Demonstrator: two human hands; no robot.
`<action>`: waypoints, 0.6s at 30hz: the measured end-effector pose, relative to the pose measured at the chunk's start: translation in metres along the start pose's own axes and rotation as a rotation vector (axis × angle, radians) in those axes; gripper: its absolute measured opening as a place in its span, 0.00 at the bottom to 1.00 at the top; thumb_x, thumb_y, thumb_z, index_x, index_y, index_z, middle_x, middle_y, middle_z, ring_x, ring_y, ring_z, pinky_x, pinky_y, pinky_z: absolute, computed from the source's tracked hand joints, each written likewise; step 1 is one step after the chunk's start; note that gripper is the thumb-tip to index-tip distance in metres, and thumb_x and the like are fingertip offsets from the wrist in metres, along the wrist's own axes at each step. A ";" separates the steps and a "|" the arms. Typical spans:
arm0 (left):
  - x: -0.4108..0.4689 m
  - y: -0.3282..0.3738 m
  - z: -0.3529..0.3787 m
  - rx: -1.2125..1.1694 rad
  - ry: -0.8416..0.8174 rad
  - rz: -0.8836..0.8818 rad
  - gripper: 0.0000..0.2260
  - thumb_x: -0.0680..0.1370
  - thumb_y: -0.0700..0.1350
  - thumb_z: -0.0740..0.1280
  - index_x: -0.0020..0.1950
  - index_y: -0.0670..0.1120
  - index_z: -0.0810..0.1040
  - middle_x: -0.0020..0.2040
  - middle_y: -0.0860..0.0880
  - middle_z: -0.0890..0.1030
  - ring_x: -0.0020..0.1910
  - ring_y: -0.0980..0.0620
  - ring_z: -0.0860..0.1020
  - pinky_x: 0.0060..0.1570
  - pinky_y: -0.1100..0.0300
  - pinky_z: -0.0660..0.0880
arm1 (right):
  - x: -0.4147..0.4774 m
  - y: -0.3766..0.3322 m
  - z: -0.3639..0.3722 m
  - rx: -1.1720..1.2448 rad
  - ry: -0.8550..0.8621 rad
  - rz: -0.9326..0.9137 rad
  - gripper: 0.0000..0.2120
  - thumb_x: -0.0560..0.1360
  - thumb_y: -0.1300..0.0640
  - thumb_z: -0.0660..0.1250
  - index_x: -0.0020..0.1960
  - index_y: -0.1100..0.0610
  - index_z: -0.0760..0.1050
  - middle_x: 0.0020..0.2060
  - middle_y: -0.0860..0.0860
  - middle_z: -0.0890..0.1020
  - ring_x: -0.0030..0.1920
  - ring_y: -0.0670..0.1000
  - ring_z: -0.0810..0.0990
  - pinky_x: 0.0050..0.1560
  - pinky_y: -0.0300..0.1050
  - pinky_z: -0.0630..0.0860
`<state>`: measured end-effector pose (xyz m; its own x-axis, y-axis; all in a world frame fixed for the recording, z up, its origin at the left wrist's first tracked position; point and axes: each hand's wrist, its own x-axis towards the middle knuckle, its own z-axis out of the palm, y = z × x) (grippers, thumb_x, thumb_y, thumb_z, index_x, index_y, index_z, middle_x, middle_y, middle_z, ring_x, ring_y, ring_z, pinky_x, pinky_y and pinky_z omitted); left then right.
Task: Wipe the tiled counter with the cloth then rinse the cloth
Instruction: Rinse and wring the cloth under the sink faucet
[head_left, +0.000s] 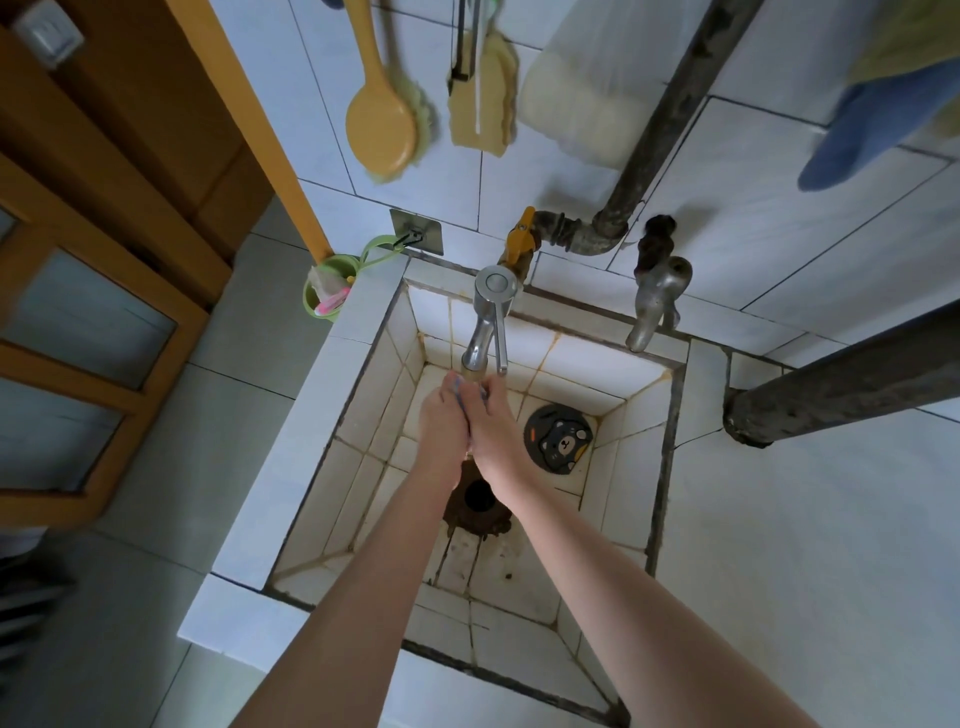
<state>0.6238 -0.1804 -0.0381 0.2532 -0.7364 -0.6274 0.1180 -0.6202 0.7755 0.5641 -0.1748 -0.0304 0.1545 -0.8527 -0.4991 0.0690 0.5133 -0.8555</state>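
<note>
Both my hands are together inside the tiled sink (363, 395), right under the spout of the chrome tap (485, 322). My left hand (441, 431) and my right hand (496, 431) press against each other with a small bluish cloth (462, 397) squeezed between them; only a thin strip of it shows near the fingertips. The white tiled counter (805, 519) stretches to the right of the sink. Whether water runs from the tap cannot be made out.
A round drain cover with a bear picture (558, 439) lies on the sink floor beside the open drain hole (477, 496). A second tap (657, 301) and a yellow valve (521, 236) sit behind. Brushes (384, 124) hang on the wall; a green cup (327, 291) hangs left.
</note>
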 end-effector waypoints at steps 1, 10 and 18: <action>0.004 0.000 0.001 0.036 0.020 0.012 0.12 0.82 0.45 0.52 0.48 0.44 0.73 0.38 0.47 0.74 0.32 0.53 0.72 0.33 0.61 0.71 | 0.005 -0.001 0.001 -0.054 0.040 0.032 0.07 0.82 0.52 0.52 0.48 0.52 0.65 0.50 0.52 0.75 0.47 0.52 0.78 0.44 0.46 0.78; 0.006 0.000 -0.005 -0.023 0.162 0.055 0.18 0.82 0.49 0.52 0.65 0.42 0.73 0.58 0.40 0.78 0.54 0.43 0.78 0.42 0.62 0.73 | -0.010 -0.004 0.011 0.077 -0.033 0.003 0.19 0.82 0.53 0.51 0.72 0.53 0.62 0.56 0.46 0.77 0.56 0.42 0.76 0.57 0.37 0.75; 0.016 -0.009 0.002 0.017 0.097 -0.035 0.10 0.82 0.49 0.54 0.51 0.48 0.73 0.49 0.49 0.78 0.43 0.56 0.76 0.41 0.66 0.74 | 0.002 -0.017 -0.001 0.148 0.078 0.061 0.13 0.82 0.53 0.51 0.56 0.55 0.72 0.39 0.49 0.77 0.39 0.46 0.76 0.37 0.34 0.76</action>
<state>0.6253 -0.1870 -0.0556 0.3409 -0.6850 -0.6439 0.1119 -0.6505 0.7512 0.5622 -0.1853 -0.0174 0.0858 -0.8214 -0.5638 0.2071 0.5682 -0.7964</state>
